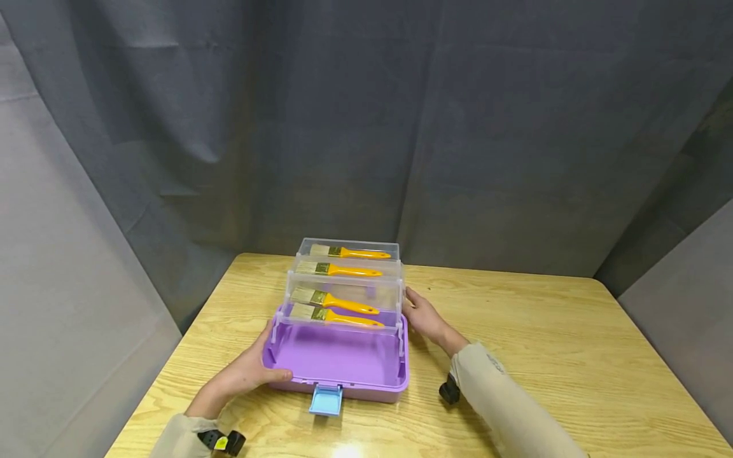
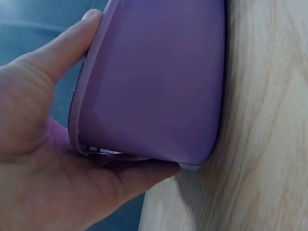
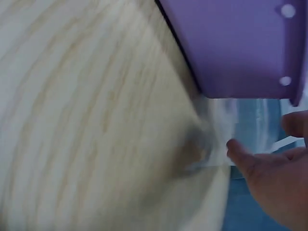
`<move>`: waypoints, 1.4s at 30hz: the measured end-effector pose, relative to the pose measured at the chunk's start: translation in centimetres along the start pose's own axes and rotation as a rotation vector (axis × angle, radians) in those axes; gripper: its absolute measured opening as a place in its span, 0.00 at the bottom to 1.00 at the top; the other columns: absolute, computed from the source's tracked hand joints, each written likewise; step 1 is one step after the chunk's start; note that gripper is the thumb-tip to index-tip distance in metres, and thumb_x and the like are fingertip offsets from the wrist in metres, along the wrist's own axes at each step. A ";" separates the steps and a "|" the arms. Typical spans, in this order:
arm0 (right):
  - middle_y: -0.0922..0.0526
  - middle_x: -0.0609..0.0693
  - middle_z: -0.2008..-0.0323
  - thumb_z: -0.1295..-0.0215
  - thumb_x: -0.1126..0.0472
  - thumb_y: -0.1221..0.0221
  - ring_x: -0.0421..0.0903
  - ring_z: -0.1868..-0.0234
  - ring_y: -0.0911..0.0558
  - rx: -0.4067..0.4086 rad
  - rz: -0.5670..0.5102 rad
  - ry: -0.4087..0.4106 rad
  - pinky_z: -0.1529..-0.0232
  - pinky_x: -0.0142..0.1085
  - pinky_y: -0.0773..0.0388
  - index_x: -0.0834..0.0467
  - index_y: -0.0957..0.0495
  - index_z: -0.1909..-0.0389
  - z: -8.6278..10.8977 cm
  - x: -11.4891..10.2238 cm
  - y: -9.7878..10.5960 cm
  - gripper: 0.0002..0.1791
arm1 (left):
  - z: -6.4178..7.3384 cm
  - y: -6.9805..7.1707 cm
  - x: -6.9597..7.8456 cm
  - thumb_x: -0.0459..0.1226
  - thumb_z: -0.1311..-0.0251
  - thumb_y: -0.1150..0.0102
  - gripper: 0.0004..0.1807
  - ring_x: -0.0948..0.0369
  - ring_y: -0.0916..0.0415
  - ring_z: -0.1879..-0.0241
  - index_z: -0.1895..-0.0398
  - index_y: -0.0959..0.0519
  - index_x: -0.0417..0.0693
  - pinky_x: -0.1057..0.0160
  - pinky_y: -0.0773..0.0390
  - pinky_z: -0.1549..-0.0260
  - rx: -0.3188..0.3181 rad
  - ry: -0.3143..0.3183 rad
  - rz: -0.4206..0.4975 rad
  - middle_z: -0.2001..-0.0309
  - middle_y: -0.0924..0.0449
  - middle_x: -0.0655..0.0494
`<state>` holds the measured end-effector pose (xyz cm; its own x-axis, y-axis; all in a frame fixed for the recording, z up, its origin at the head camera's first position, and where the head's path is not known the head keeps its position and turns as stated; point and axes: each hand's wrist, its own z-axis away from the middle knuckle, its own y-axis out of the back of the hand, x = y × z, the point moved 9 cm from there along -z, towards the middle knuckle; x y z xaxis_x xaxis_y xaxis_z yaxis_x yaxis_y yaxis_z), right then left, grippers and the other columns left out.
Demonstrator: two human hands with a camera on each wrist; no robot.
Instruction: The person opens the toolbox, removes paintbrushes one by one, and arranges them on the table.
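A purple storage box (image 1: pixel 343 356) stands unfolded on the table, its light blue latch (image 1: pixel 326 401) hanging down in front. Clear tiered trays (image 1: pixel 355 291) rise in steps toward the back, and several paintbrushes with yellow handles (image 1: pixel 352 305) lie in them, bristles to the left. My left hand (image 1: pixel 243 369) grips the box's left end, thumb on the front rim; in the left wrist view the fingers (image 2: pixel 149 178) reach along its side. At the back right, my right hand (image 1: pixel 426 318) reaches beside the trays. The right wrist view has its fingertips (image 3: pixel 236 148) at a clear plastic part (image 3: pixel 248 127) behind the box.
The wooden table (image 1: pixel 544 343) extends to the right of the box. Dark grey curtain (image 1: pixel 343 127) hangs behind its far edge, and pale panels (image 1: pixel 69 267) stand at both sides.
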<state>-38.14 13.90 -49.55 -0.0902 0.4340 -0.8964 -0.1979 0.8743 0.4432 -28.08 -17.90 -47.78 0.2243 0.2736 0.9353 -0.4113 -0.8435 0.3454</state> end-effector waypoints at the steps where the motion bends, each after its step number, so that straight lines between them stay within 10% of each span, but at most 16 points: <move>1: 0.44 0.63 0.30 0.26 0.56 0.55 0.58 0.33 0.39 0.006 0.043 0.006 0.36 0.50 0.40 0.67 0.52 0.28 0.4 -0.4 0.2 0.32 | 0.0 0.0 0.0 0.33 0.54 0.27 0.67 0.37 0.61 0.31 0.26 0.73 0.55 0.36 0.59 0.37 -0.004 -0.008 0.004 0.26 0.69 0.39; 10: 0.21 0.62 0.49 0.34 0.63 0.43 0.55 0.51 0.20 0.125 0.297 0.206 0.53 0.45 0.22 0.69 0.29 0.41 4.0 -7.1 3.5 0.23 | -0.1 -0.1 0.3 0.32 0.54 0.27 0.66 0.37 0.58 0.31 0.25 0.72 0.54 0.37 0.56 0.37 -0.003 -0.022 -0.024 0.26 0.67 0.40; 17: 0.15 0.52 0.61 0.40 0.61 0.37 0.44 0.62 0.17 0.010 0.348 0.326 0.60 0.36 0.20 0.64 0.19 0.53 4.5 -11.4 1.6 0.16 | -0.1 0.1 0.3 0.31 0.54 0.28 0.66 0.36 0.55 0.32 0.25 0.70 0.54 0.38 0.52 0.38 -0.001 -0.028 -0.007 0.26 0.67 0.40; 42: 0.18 0.44 0.75 0.47 0.67 0.33 0.37 0.73 0.22 -0.092 0.598 0.536 0.72 0.29 0.24 0.58 0.16 0.72 0.8 -11.1 -4.4 0.02 | -0.1 0.0 -0.4 0.34 0.54 0.28 0.66 0.39 0.63 0.30 0.25 0.73 0.51 0.39 0.61 0.36 -0.003 0.033 -0.027 0.26 0.70 0.40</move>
<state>-35.52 5.38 -41.55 -0.6573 0.6391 -0.3993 -0.0452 0.4954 0.8675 -28.24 -18.01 -48.13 0.2059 0.3118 0.9276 -0.4084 -0.8340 0.3710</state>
